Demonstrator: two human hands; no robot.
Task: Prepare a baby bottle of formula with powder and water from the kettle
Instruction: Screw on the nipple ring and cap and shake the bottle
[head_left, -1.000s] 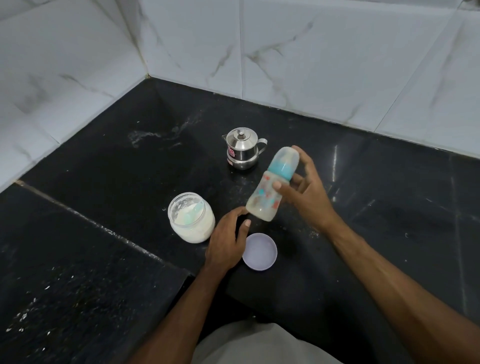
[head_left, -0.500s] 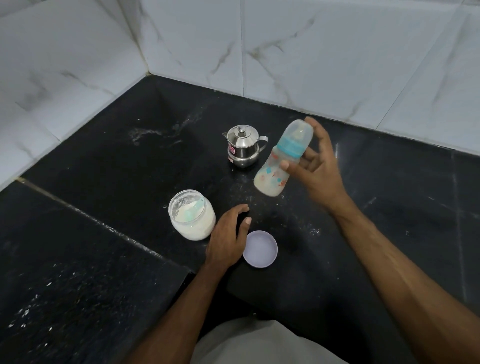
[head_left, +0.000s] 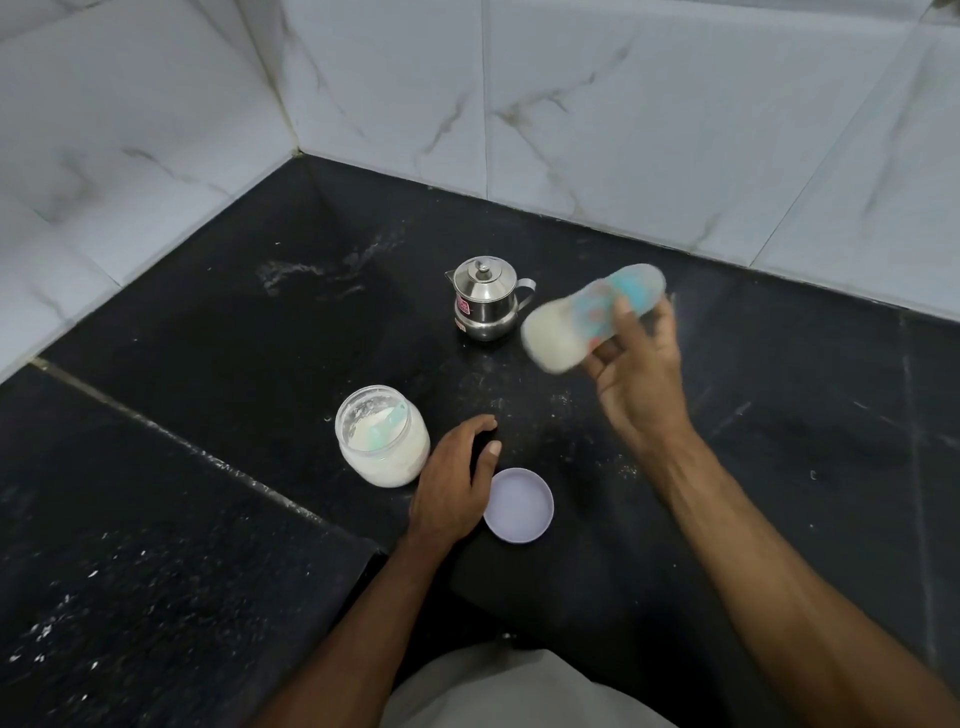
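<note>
The right hand (head_left: 636, 364) grips the blurred, tilted baby bottle (head_left: 587, 317) above the counter near the kettle (head_left: 485, 301), the left hand (head_left: 452, 488) rests empty and loosely open, and a slack grip could fling it.

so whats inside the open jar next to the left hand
The jar holds white powder, with a pale green scoop lying in it. Powder coats the walls, so how deep the scoop sits is hidden. Its lid lies beside the left hand.
</note>
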